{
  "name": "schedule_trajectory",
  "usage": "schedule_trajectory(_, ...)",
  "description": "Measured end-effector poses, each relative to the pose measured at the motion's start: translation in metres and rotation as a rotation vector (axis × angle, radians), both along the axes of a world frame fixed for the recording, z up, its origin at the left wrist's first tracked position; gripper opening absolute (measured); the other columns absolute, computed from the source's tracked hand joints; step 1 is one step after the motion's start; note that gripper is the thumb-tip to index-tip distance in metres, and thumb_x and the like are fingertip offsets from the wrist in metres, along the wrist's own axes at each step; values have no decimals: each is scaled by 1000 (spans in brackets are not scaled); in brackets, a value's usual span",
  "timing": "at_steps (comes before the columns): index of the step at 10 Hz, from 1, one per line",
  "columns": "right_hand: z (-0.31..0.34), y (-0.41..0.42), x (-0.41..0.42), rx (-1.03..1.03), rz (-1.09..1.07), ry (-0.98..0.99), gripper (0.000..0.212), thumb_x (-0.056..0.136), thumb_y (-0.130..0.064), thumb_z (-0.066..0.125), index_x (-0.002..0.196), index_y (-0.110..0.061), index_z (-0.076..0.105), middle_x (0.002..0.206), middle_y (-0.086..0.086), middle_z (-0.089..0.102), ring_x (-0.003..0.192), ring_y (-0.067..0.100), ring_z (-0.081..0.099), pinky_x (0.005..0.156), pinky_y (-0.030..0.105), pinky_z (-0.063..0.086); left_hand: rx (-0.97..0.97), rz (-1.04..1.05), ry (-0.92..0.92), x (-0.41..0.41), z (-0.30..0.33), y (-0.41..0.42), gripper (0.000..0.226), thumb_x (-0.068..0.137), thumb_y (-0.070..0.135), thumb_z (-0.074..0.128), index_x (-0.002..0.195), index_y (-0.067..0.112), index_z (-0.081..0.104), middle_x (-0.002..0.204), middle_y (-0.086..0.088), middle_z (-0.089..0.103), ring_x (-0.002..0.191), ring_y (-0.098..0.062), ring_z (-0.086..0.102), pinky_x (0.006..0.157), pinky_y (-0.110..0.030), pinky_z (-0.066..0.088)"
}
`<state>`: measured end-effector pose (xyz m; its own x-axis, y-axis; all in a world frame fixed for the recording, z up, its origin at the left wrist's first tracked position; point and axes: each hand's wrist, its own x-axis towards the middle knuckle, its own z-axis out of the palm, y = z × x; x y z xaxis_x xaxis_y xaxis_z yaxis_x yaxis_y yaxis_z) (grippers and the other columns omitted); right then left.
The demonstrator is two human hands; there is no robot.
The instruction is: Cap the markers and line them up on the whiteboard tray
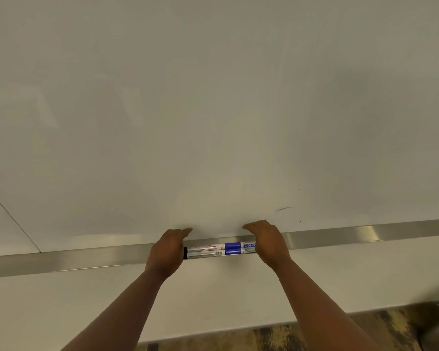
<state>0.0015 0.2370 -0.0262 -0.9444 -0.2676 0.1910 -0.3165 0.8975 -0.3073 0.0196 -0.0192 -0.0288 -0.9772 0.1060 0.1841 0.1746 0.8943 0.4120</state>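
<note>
The left hand (166, 252) and right hand (269, 243), both flat and open, hide the ends of two markers (214, 250). The markers lie side by side on the tray (86, 260). Caps cannot be made out.

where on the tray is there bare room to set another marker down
Bare tray runs left of the left hand and right of the right hand. Between the hands it is crowded: two markers lie side by side there.

Two markers (213, 250) lie side by side along the tray (86, 259) below the whiteboard (213, 110), between left hand (166, 252) and right hand (269, 243).
</note>
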Motion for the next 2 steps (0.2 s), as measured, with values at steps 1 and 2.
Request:
schedule_trajectory(1, 23, -3, -2, -62, 23, 348, 51, 63, 17, 65, 109, -4, 64, 108, 17, 71, 102, 33, 66, 85, 41, 55, -109, -161, 340, 1, 25, 4, 54, 70, -11, 51, 120, 9, 57, 106, -12, 70, 100, -29, 66, 69, -36, 59)
schedule_trajectory(2, 52, -7, -10, -58, 7, 593, 53, 67, 14, 54, 116, -4, 60, 115, 14, 68, 110, 29, 63, 92, 35, 51, -249, -214, 562, -9, 48, 9, 57, 68, -3, 37, 121, 5, 54, 117, -14, 67, 111, -31, 61, 97, -39, 48)
